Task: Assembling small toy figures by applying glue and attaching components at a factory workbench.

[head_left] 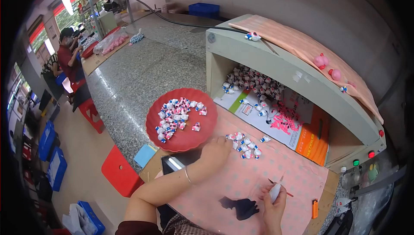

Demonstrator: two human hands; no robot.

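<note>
Two hands, left fingers (223, 142) hidden among figurines (246, 145), right-hand object (275, 190) unclear

- The left hand (217, 148) rests on the pink cloth (276, 170), its fingers (225, 139) touching a small pile of figurines (246, 145).
- The right hand (274, 198) holds a white figurine (274, 190) and a thin brush (280, 186) (tip too small to make out).
- A red plate (181, 119) of figurines sits just beside the left hand.
- A black rag (241, 207) lies near the right hand; an orange lighter (315, 209) is further right.
- More figurines crowd the open box (284, 69) behind.
</note>
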